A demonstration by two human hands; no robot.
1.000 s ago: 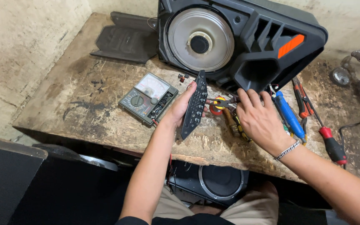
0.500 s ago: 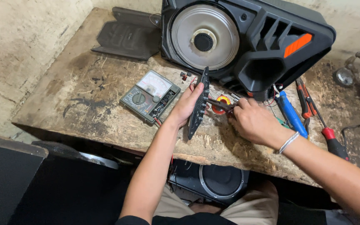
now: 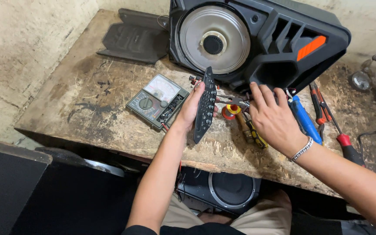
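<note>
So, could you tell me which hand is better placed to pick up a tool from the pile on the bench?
Probably the right hand: it is spread open over the tool pile, while the left hand holds the black control panel.

You are at a repair workshop bench. The worn, stained wooden benchtop meets a rough bare wall at nine o'clock. An analogue multimeter lies at ten o'clock, screwdrivers and a solder spool at three o'clock, and an opened black speaker cabinet at twelve.
</note>
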